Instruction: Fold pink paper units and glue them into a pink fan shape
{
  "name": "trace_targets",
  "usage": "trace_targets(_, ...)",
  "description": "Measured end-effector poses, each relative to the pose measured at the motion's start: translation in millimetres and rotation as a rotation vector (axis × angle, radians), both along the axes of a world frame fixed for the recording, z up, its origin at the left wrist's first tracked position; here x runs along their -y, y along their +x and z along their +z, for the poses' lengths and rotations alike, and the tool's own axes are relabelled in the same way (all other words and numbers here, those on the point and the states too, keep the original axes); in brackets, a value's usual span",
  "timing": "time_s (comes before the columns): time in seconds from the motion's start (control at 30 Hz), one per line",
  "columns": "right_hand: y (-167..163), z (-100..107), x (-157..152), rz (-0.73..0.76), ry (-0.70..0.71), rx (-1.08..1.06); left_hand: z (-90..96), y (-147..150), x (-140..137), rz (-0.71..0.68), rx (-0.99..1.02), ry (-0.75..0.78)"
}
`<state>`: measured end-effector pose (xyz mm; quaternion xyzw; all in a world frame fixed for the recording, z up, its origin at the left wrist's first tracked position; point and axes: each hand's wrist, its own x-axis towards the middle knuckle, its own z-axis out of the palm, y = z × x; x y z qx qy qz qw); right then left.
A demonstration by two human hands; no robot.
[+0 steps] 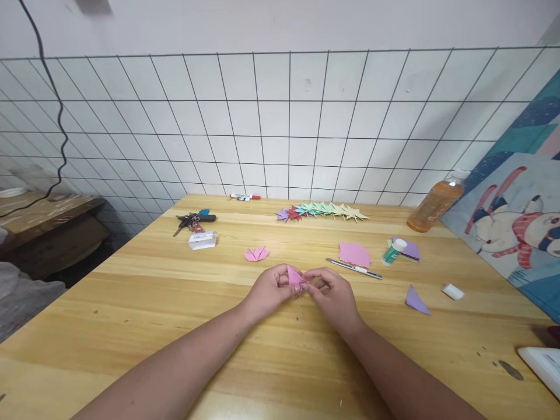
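Observation:
Between my two hands is a small piece of folded pink paper [294, 275], with a pointed corner standing up. My left hand [268, 290] pinches it from the left, thumb in front. From the other side my right hand [333, 296] grips its right edge between thumb and fingertips; part of the paper is hidden there. Just beyond my left hand lies a finished pink folded leaf shape [257, 254]. A stack of pink paper [354, 255] and a slim craft knife [354, 268] lie beyond my right hand.
A row of multicoloured folded paper leaves [324, 210] lies near the wall. Keys [192, 220], a small white box [203, 240] and a marker [245, 197] are at left. At right are a glue stick [394, 251], purple folded paper [417, 300], an eraser [452, 291] and a bottle [437, 201].

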<state>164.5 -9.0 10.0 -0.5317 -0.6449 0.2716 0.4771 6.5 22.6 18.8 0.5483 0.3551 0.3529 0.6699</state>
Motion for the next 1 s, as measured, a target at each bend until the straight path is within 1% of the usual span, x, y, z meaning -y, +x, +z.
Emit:
trace_targets(0.17, 1.0, 0.7, -2.1, 0.02, 0.061, -0.003, -0.8, 0.1, 1.0, 0.008, -0.012, -0.019)
trace_targets(0.4, 1.3, 3.3, 0.4, 0.013, 0.026, 0.026, 0.3, -1.3, 1.5, -0.011, 0.007, -0.025)
trace_targets(0.57, 2.2, 4.8, 0.4, 0.067, 0.123, -0.046, -0.9, -1.4, -0.3, 0.008, -0.007, -0.013)
trace_targets(0.63, 2.7, 4.9, -0.1, 0.081, 0.141, -0.065, -2.7, -1.0, -1.1, 0.016, -0.01, -0.015)
trace_targets(0.73, 3.2, 4.1, -0.8, 0.081, 0.125, -0.025, -3.9, -0.7, -1.8, 0.017, 0.001, -0.023)
trace_targets(0.87, 3.0, 2.5, -0.5, 0.04, 0.055, 0.051, -2.0, -1.0, -1.5, 0.013, 0.032, -0.061)
trace_targets(1.0, 2.3, 3.6, 0.6, 0.096, 0.071, 0.034, -1.2, -1.5, -0.7, 0.005, 0.02, -0.069)
